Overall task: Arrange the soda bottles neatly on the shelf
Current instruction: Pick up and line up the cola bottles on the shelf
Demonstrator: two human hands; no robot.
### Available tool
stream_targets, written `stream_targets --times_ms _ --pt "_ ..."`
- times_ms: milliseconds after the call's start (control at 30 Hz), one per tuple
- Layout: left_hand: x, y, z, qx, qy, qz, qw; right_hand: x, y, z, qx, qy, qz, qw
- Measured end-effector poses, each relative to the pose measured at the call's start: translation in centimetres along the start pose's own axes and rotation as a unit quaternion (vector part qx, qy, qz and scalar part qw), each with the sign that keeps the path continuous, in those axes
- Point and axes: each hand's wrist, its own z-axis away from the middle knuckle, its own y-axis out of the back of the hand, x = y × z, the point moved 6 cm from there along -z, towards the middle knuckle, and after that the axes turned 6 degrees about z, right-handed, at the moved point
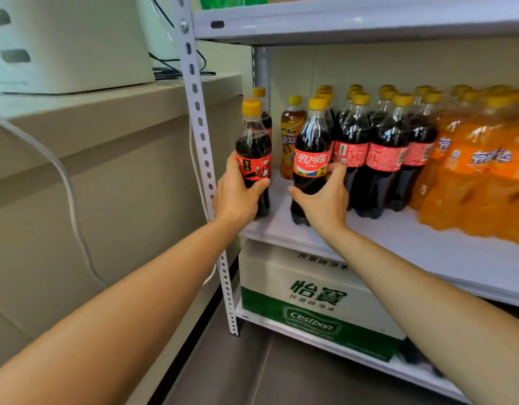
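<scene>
Two bare forearms are extending forward toward a grey metal shelf (pixel 398 238). Below both grips, a white and green water carton (pixel 311 299) is sitting on the lower level. The left hand (pixel 235 197) is grasping a cola bottle with a red and black label (pixel 254 147): the thumb is wrapping across the front below the label and the fingers are curling round the far side. This bottle is standing upright at the front left corner of the shelf, just inside the perforated upright post (pixel 199 112); whether its base is touching the board cannot be determined. The right hand (pixel 325 200) is grasping a second cola bottle with a red label (pixel 311 153), with the thumb lying across its lower body and the fingertips pressing at the label's right edge. This bottle is standing upright with its base on the board, apart from the left-hand bottle. Directly behind the left grip, another cola bottle (pixel 264 112) is standing near the rear post. Between and behind the two grips, an amber tea bottle (pixel 292 133) is standing upright. Just right of the right grip, rows of yellow-capped cola bottles (pixel 381 153) are standing close together, and beyond them orange soda bottles (pixel 480 171) are filling the right end. Above both grips, an upper shelf level (pixel 340 21) is running across.
</scene>
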Motion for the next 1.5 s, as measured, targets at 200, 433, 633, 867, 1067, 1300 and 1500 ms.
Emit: stream_targets --times_ms 200,433,633,867,1067,1300,1500 --pt "-1.7 -1.5 -4.0 0.045 0.07 -0.049 0.995 1.7 1.1 -0.9 -0.045 0.023 -0.077 0.996" --pt "-3.0 -2.8 -7.0 0.032 0.083 0.005 0.996 3.8 3.9 -1.1 -0.048 0.039 -0.107 0.992" --pt "-3.3 -3.2 -7.4 -0.01 0.075 0.058 0.995 4.2 4.3 -1.1 -0.068 0.037 -0.121 0.99" --pt "-3.3 -2.7 -6.0 -0.049 0.143 0.079 0.985 4.8 4.2 -1.2 -0.092 0.014 -0.141 0.986" --pt "-0.3 -3.3 1.7 0.053 0.089 0.078 0.992 4.8 4.2 -1.2 -0.126 -0.004 -0.131 0.983" --pt "6.9 -6.7 5.9 -0.109 0.055 0.227 0.966 3.9 8.4 1.3 -0.137 0.005 -0.151 0.979" --pt "10.1 -9.3 8.7 -0.158 0.051 0.301 0.939 3.3 13.6 5.5 -0.146 0.028 -0.08 0.986"
